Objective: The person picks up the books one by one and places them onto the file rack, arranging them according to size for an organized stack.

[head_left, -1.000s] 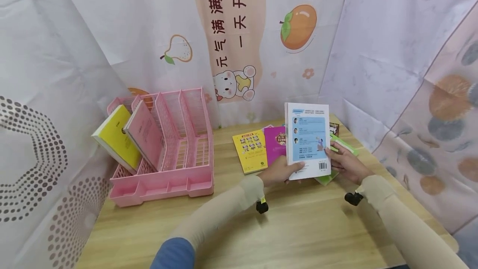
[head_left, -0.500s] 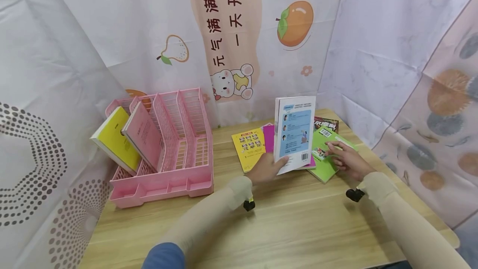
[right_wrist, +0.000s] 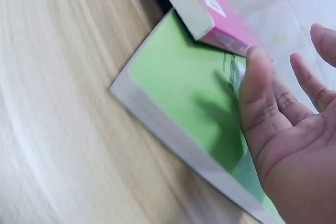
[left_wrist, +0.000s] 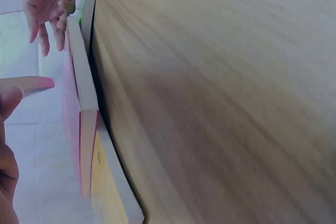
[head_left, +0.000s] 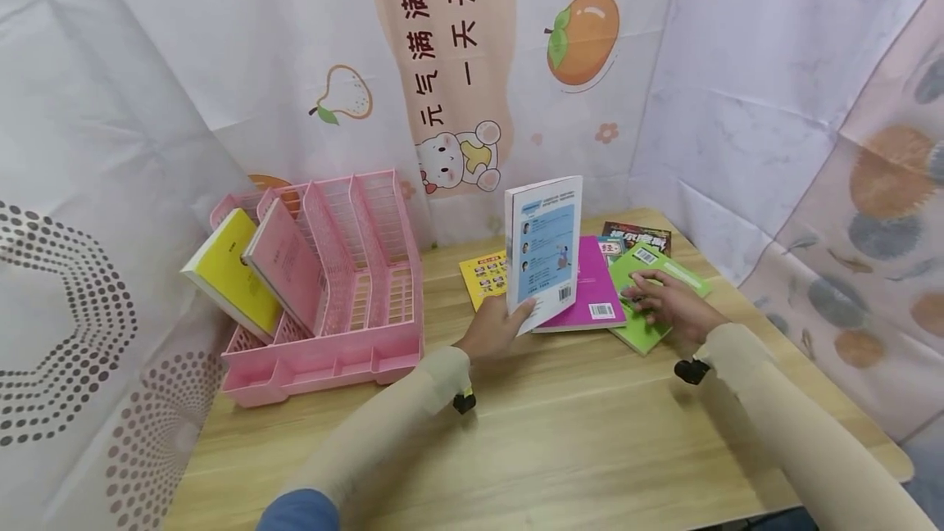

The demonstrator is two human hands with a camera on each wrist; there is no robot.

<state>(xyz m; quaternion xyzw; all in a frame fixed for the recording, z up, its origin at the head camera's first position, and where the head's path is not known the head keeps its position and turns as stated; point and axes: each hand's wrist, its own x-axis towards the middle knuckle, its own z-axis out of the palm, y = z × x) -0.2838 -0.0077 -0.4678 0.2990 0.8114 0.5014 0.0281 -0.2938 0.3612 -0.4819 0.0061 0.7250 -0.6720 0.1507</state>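
Observation:
My left hand [head_left: 492, 326] grips the lower left corner of a white book [head_left: 546, 252] with a blue panel on its cover. The book stands upright in the air in front of the loose books. Just a corner of it shows in the left wrist view, by the thumb. Over the green book [head_left: 640, 293] hovers my right hand [head_left: 673, 306], its fingers loosely bent and holding nothing. In the right wrist view that hand [right_wrist: 294, 124] is above the green book [right_wrist: 184, 93], beside the magenta book [right_wrist: 210, 9].
At the left stands a pink file rack [head_left: 324, 359] with a yellow book [head_left: 238, 273] and a pink book [head_left: 288, 269] leaning in its slots. A yellow book [head_left: 483, 277], a magenta book [head_left: 593, 293] and a dark book [head_left: 649, 234] lie at the table's back.
The left hand has carried the white book leftward, turning it slightly. The right hand has let go of the book and stays at the right, above the green book.

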